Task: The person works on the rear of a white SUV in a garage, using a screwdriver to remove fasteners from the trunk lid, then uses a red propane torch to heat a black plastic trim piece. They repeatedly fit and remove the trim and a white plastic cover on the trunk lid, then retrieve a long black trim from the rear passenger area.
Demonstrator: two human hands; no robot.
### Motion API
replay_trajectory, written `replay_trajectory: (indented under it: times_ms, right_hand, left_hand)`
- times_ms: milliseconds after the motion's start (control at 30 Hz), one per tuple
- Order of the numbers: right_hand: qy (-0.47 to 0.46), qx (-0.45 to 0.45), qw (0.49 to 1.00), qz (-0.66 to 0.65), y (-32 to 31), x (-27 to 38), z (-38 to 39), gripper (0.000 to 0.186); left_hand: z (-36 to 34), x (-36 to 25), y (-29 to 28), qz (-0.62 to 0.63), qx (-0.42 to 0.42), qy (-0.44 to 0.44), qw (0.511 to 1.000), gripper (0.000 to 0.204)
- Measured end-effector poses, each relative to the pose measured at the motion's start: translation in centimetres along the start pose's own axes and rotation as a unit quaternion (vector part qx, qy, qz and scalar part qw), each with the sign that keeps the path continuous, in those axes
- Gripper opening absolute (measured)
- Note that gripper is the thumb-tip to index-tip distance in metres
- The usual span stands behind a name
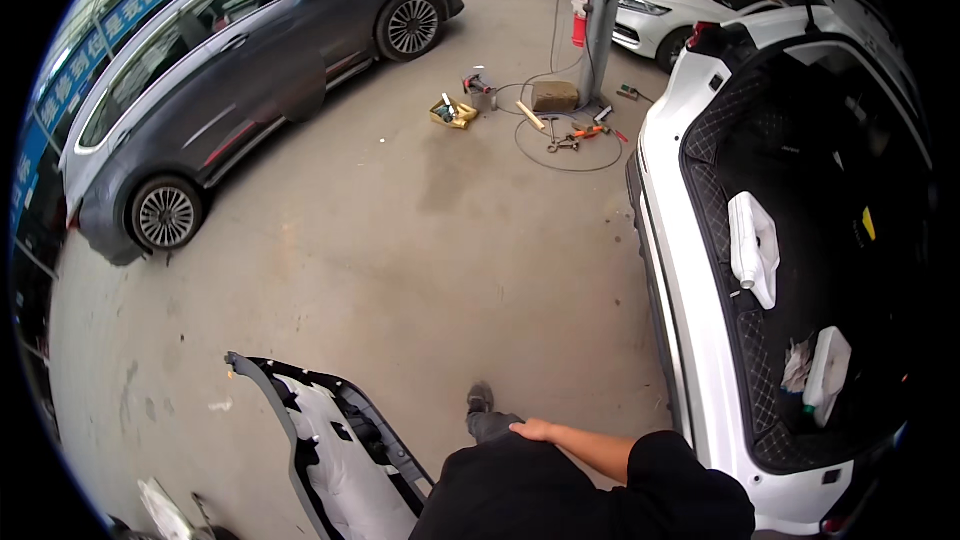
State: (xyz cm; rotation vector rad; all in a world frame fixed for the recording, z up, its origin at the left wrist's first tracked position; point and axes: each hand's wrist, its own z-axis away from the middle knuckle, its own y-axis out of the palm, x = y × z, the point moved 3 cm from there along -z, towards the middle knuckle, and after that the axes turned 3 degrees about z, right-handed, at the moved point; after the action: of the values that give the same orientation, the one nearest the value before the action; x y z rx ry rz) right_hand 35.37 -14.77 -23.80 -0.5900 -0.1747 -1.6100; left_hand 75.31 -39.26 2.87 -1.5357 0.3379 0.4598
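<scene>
My right hand is low in the picture, in front of my black top and against my dark trouser leg. Its fingers look loosely extended, with nothing visible in them. My left hand does not show. At lower left, close to my body, stands a car trim panel with a dark grey rim and pale padding on the side facing me. Its lower end is cut off by the picture edge and my body, so what supports it is hidden. My shoe rests on the floor ahead.
On the right is a white car with its tailgate up; two white plastic jugs lie in its boot. A dark grey car stands at left. Hand tools, cables and a yellow tray lie by a post.
</scene>
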Motion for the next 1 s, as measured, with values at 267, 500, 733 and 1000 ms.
replay_trajectory:
  times_ms: [267, 500, 733, 1000]
  right_hand:
    - [-0.080, -0.203, 0.974, 0.051, -16.4, 11.1, -8.5, 0.046]
    - [-0.249, -0.362, 0.898, 0.001, -32.5, 27.3, -7.9, 0.033]
    - [-0.230, -0.505, 0.832, 0.031, -45.0, 36.5, -8.8, 0.055]
    - [0.086, -0.564, 0.736, -0.365, -45.0, 19.0, -15.6, 0.066]
  left_hand:
    - [-13.6, -25.7, 12.3, -0.048, 0.083, 0.075, 0.993, 0.040]
    - [-27.6, -39.7, 23.3, -0.006, 0.217, 0.244, 0.945, 0.049]
    - [-35.7, -56.9, 30.7, 0.105, 0.347, 0.411, 0.836, 0.062]
    - [-34.0, -81.3, 24.1, 0.149, 0.455, 0.557, 0.678, 0.066]
